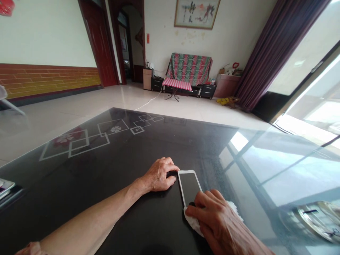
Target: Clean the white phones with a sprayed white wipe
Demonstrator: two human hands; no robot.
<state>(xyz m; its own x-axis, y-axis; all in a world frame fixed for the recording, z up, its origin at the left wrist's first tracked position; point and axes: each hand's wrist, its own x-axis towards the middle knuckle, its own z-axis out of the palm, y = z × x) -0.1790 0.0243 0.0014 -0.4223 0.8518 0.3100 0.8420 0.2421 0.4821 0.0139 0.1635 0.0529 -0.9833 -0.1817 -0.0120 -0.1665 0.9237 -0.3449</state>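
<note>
A white-framed smartphone (190, 186) lies flat on the dark glossy table (127, 212), its dark screen facing up. My left hand (162, 174) rests on the table at its far left corner. The index fingertip touches that corner, the thumb is apart from the index, and the other fingers are bent. Over the near end of the phone, my right hand (215, 216) is closed on a crumpled white tissue (195, 224), pressing it against the phone. The hand hides the phone's lower right part and much of the tissue.
A round clock-like object (320, 217) lies at the table's right side. Part of a stack of flat items (5, 187) shows at the left edge. Beyond the table stand a small striped folding table (177, 84) and a cloth-covered set (189, 68). Window light reflects on the tabletop.
</note>
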